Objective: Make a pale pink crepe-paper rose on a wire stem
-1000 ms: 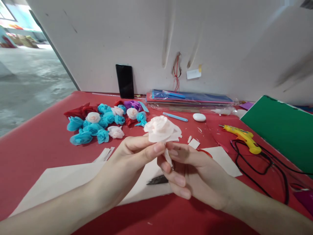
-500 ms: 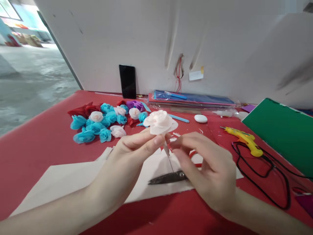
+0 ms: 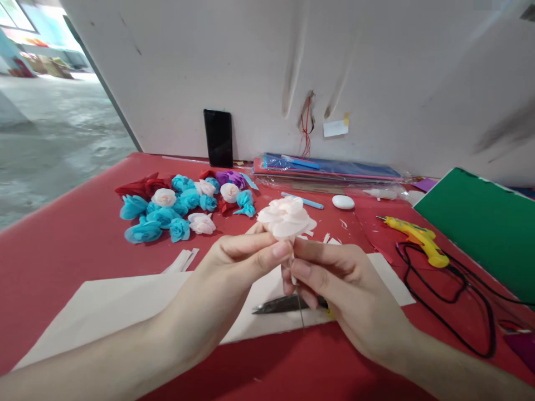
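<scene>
A pale pink paper flower (image 3: 286,217) on a thin wire stem (image 3: 301,312) is held upright in front of me. My left hand (image 3: 225,278) pinches its base from the left, thumb and fingers closed just under the petals. From the right, my right hand (image 3: 346,289) pinches the wrapped top of the stem with thumb and forefinger. Beneath the hands, scissors (image 3: 280,304) with dark blades lie on a sheet of white paper (image 3: 121,298); my right hand hides their handles.
Blue, red, purple and pale pink paper flowers (image 3: 179,209) lie in a heap at left. A yellow glue gun (image 3: 418,236) with a black cord and a green board (image 3: 485,228) are at right. A phone (image 3: 218,138) leans on the wall near wrapped paper sheets (image 3: 334,167).
The flower has shifted slightly right and down. My right hand has closed in from beside the stem and now pinches it below the petals. My left hand keeps its hold.
</scene>
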`<move>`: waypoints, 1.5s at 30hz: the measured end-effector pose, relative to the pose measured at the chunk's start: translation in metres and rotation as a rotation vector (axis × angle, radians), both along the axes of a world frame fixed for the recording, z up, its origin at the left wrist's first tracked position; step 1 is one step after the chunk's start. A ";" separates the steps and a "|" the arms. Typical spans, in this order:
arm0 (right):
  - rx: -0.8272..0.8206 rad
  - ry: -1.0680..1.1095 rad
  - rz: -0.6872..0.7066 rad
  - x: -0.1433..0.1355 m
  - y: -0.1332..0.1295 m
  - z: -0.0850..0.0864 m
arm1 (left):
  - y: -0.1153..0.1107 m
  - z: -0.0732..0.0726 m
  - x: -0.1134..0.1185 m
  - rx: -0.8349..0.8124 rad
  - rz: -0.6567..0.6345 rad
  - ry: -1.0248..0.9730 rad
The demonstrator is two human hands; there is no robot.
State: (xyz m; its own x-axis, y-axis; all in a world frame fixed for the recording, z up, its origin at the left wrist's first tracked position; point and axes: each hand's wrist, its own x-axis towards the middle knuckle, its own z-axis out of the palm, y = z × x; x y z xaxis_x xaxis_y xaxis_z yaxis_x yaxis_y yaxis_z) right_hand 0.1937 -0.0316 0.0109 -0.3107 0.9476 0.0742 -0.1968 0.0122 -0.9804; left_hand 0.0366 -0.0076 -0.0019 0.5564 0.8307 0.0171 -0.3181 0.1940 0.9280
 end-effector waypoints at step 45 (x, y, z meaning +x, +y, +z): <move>-0.522 0.637 0.562 -0.004 0.004 -0.024 | 0.002 -0.005 -0.005 -0.133 -0.231 -0.142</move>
State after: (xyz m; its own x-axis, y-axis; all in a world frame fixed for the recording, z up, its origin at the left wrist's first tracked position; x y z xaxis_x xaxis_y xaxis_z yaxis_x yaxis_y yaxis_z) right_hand 0.1898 -0.0276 -0.0129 -0.7714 0.6363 -0.0006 -0.5329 -0.6465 -0.5459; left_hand 0.0313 -0.0055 -0.0065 0.7309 0.6824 0.0075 -0.3760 0.3935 0.8389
